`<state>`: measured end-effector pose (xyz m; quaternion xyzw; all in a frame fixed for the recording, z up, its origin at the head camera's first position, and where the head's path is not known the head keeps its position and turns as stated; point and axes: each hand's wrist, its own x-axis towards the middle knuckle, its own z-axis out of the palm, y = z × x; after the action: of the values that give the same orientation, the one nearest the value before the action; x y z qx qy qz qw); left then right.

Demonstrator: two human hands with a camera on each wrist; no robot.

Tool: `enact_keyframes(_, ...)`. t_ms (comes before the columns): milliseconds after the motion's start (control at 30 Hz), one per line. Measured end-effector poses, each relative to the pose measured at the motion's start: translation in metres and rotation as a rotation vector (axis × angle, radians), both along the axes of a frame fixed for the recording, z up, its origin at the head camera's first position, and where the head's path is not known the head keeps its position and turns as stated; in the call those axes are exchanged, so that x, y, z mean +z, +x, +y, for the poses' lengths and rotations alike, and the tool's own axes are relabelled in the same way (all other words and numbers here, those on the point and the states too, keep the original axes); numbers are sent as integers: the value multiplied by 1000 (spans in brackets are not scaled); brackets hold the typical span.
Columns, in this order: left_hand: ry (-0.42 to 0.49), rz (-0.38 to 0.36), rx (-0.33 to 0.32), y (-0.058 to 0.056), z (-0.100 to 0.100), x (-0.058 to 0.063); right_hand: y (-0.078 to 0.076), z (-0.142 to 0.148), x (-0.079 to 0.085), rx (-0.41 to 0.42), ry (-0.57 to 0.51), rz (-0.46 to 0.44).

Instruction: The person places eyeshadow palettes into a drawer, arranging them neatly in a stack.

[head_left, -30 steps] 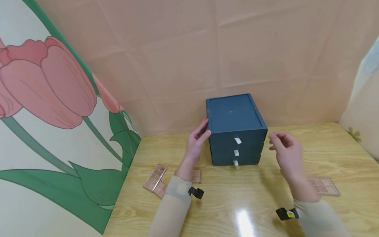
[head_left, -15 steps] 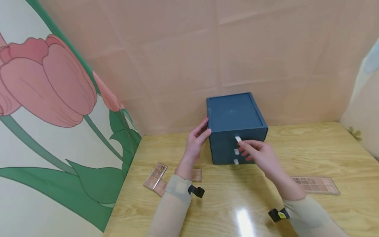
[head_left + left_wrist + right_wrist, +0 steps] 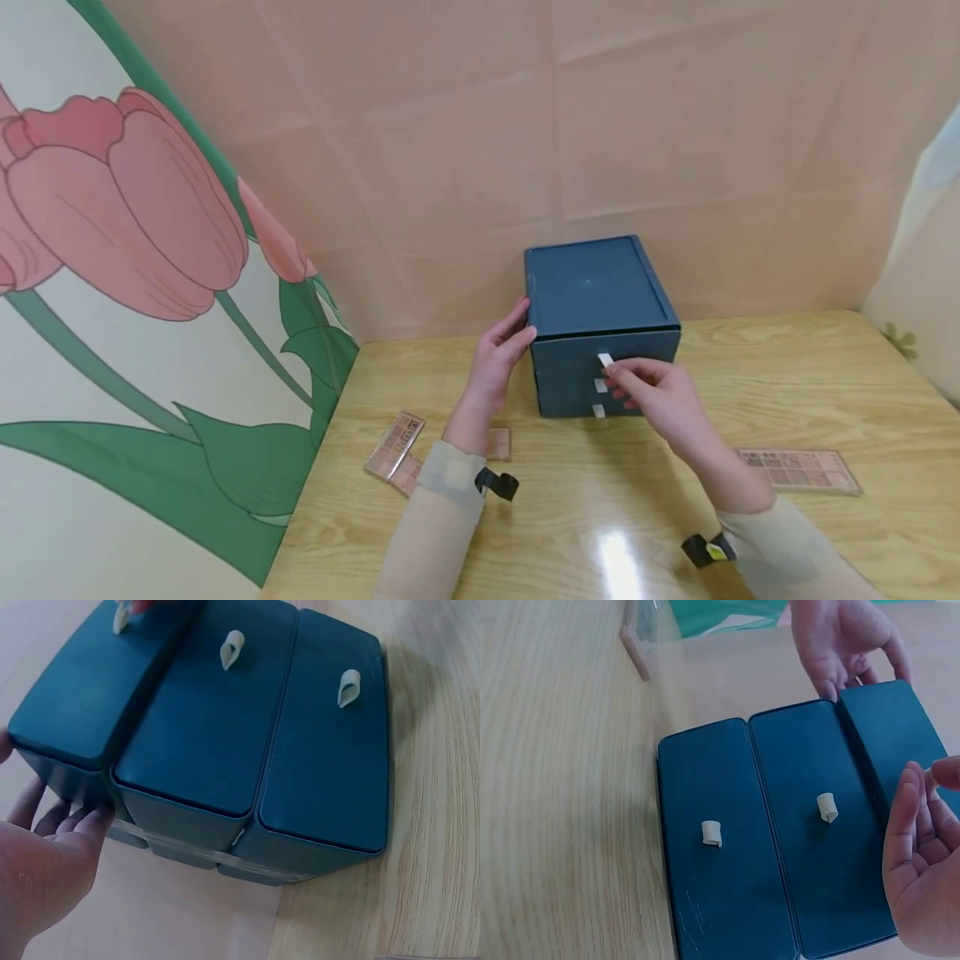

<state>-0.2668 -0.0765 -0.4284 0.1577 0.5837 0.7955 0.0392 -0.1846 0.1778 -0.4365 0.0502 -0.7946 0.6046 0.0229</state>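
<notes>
A dark blue three-drawer box (image 3: 596,287) stands on the table by the pink backdrop. My left hand (image 3: 495,362) rests against its left side, thumb at the front corner. In the left wrist view, the fingers (image 3: 67,821) lie along the side of the top drawer. My right hand (image 3: 663,400) pinches the white loop tab (image 3: 604,360) of the top drawer (image 3: 86,690), which stands slightly out, leaving a thin dark gap under the lid. The middle drawer (image 3: 817,832) and bottom drawer (image 3: 720,862) are closed, each with its own white loop tab.
Two eyeshadow palettes (image 3: 395,446) overlap on the wood-grain table (image 3: 555,525) at left. Another palette (image 3: 498,444) is partly hidden behind my left wrist. A longer palette (image 3: 802,469) lies beside my right forearm. A tulip-printed cloth (image 3: 150,250) hangs at the left.
My right hand has come in from the right of the box, taken the top tab and drawn the top drawer out a little. My left hand has stayed at the box's side.
</notes>
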Motion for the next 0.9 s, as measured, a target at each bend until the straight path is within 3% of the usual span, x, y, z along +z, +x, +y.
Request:
enact_keyframes(200, -7, 3, -12, 1, -1, -1, 13, 3, 1, 18, 47, 15)
enact_keyframes(467, -16, 20, -4, 1, -2, 0, 28, 12, 15, 73, 221, 52)
enact_keyframes(667, -25, 27, -6, 1, 0, -2, 38, 16, 25, 98, 426, 234)
enact_keyframes(900, -28, 44, -5, 0, -1, -3, 48, 19, 35, 169, 570, 426)
